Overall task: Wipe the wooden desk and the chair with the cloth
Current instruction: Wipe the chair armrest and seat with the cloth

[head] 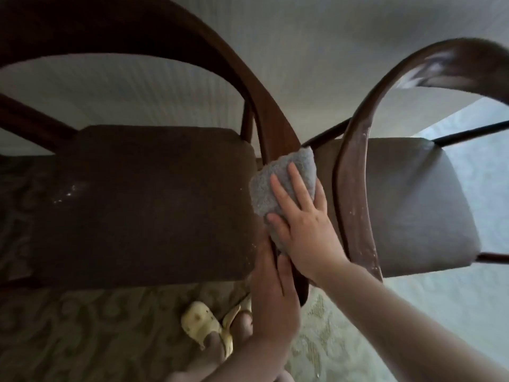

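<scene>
In the head view, two dark wooden chairs stand side by side on a patterned carpet (82, 340). The left chair (143, 205) has a dark brown seat with a few pale specks near its left edge, and its curved wooden armrest (271, 111) runs down along the right edge of the seat. The right hand (303, 224) lies flat with straight fingers on a folded grey cloth (278, 186) and presses it against this armrest, at the right edge of the seat; the fingers do not curl around the cloth. The left hand (275, 301) grasps the lower part of the same armrest, just below the cloth, with the fingers wrapped round the wood. The second chair (413, 202) has a grey seat, and its armrest (355, 172) shows pale dust spots. At the bottom edge, a foot in a pale yellow slipper (198, 321) rests on the carpet.
</scene>
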The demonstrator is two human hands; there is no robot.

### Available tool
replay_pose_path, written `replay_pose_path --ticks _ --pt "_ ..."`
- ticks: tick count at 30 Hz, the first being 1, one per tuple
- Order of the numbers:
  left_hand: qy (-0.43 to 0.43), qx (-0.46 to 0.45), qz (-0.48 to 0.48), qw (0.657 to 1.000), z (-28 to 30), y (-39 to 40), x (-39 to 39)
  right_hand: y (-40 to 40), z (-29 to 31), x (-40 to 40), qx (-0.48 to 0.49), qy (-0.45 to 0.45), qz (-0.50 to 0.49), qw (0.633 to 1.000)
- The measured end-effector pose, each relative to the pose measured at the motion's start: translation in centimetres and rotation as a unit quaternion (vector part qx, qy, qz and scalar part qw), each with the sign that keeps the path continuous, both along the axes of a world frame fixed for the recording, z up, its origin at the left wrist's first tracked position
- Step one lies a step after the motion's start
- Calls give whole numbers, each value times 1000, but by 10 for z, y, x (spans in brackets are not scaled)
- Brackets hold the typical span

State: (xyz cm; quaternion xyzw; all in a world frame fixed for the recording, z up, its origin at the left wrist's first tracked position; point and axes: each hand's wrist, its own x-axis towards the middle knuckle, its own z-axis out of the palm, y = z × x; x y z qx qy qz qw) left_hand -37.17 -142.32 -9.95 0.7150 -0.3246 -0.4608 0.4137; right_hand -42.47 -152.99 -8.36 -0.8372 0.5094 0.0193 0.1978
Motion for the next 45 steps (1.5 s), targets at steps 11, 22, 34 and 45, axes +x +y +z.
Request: replay_pose_path --ticks 11,22,34,45 --pt "-184 47 -6 982 -3 -16 -5 -7 16 28 -2 -17 -153 988" --pt "-148 16 2 989 -4 -6 5 -24 2 32 -113 -243 -223 937" --pt "-136 1 -211 968 -5 21 54 -11 0 43 -160 -20 -97 982" --pt "-386 125 -359 840 -94 32 256 162 -53 121 -191 -157 -232 941"
